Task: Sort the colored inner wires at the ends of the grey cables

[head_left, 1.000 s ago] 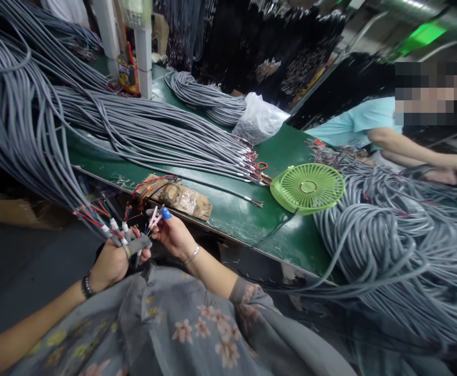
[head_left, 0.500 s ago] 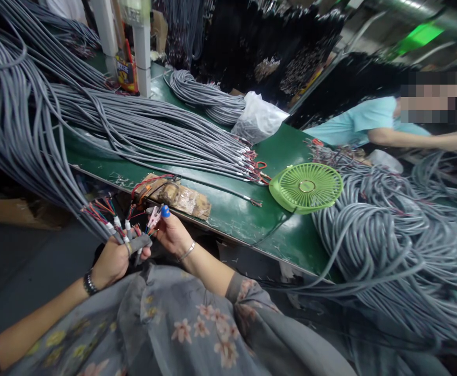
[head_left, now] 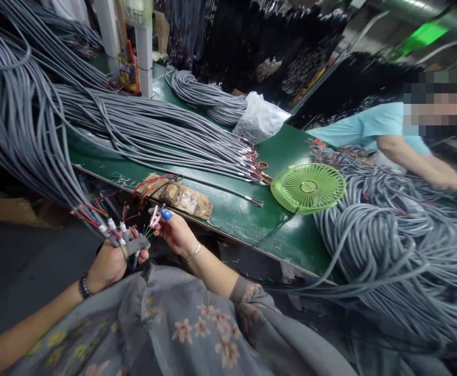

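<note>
In front of my lap, my left hand [head_left: 113, 261] closes around several grey cables [head_left: 120, 240], whose stripped ends fan out in coloured wires [head_left: 95, 209]. Grey covers wrap some fingers of that hand. My right hand [head_left: 176, 234], with a blue cover [head_left: 166, 214] on one fingertip, pinches what looks like a small pink clip [head_left: 155, 216]. The clip is close to thin coloured wires [head_left: 147, 230] that stick out at my left hand; whether it touches them I cannot tell.
A wooden block [head_left: 177, 196] wrapped in tape lies at the edge of the green table [head_left: 228, 224]. Long grey cables [head_left: 153, 125] cover its left side. A green fan [head_left: 308, 188] stands before a large cable heap [head_left: 388, 245]. A co-worker [head_left: 385, 122] reaches over that heap.
My right hand has drawn slightly away from the wires in my left hand, the pink clip still in its fingers. The co-worker's arm has moved lower over the heap.
</note>
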Available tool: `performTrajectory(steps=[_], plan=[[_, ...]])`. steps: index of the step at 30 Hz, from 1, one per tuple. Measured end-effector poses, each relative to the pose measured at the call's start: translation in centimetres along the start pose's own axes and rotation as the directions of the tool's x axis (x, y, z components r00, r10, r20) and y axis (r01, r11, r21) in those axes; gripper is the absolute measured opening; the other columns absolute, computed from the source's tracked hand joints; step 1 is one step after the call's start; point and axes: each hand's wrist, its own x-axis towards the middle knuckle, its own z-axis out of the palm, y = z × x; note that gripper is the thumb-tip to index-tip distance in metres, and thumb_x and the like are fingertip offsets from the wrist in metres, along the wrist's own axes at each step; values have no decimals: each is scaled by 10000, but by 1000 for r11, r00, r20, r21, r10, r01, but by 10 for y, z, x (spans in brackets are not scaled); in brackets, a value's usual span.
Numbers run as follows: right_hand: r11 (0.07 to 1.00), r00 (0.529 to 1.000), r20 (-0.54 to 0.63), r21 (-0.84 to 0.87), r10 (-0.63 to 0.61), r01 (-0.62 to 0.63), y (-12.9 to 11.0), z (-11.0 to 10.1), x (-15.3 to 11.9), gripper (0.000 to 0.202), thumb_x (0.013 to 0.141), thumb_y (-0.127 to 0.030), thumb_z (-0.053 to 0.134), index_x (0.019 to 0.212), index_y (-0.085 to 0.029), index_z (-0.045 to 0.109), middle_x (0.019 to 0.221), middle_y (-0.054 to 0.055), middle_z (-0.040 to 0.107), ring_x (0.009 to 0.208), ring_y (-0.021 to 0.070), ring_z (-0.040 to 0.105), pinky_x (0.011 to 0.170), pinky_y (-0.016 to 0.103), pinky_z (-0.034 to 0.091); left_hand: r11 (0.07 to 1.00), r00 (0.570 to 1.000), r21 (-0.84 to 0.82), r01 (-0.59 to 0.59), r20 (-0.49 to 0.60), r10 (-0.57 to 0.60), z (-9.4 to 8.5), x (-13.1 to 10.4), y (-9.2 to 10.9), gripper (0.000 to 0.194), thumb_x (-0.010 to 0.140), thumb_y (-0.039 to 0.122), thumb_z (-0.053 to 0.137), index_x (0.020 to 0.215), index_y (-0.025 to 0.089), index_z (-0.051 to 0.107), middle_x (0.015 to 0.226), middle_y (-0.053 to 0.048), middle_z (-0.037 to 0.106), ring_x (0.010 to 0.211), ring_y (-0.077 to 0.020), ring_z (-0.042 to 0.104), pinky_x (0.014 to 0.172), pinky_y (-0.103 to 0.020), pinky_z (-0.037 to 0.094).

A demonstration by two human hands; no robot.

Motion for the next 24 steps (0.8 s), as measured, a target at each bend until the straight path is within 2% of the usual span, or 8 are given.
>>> performTrajectory(steps=[6,12,16,19,24], plan=[[995,995,34,7,95,-96,1,0,7,389,853,-557,727,872,-170,708,743,8,677,611,102,549,576,217,480,999,1000,-36,5,-14,-6,6,5,2,328,340,265,920,533,182,668,475,15,679,404,-130,591,424,-230,486],[994,996,-12,66,89,-88,5,3,11,373,834,-540,761,849,-171,709,722,1,683,653,110,588,645,228,495,1000,1000,25,6,-3,-6,5,10,-2,342,366,303,921,549,190,655,429,15,653,397,-133,576,425,-224,471],[994,995,5,44,99,-99,4,5,10,440,866,-603,690,789,-170,676,709,3,659,644,118,583,603,226,479,999,1000,32,3,-6,-2,5,9,-2,347,357,317,924,543,188,661,444,11,662,404,-134,582,431,-226,475],[991,992,19,44,127,-127,0,5,8,438,897,-600,649,831,-169,684,751,20,679,648,120,586,585,224,479,999,1000,46,3,8,-4,1,5,-2,330,388,341,921,544,181,678,447,0,668,411,-131,585,443,-225,481],[996,997,6,46,80,-80,-2,3,4,375,871,-534,718,829,-162,690,677,-2,649,594,99,553,554,201,476,998,1000,58,-26,-12,27,-2,-2,-2,311,415,332,915,551,171,687,470,-6,680,443,-126,606,461,-210,497]])
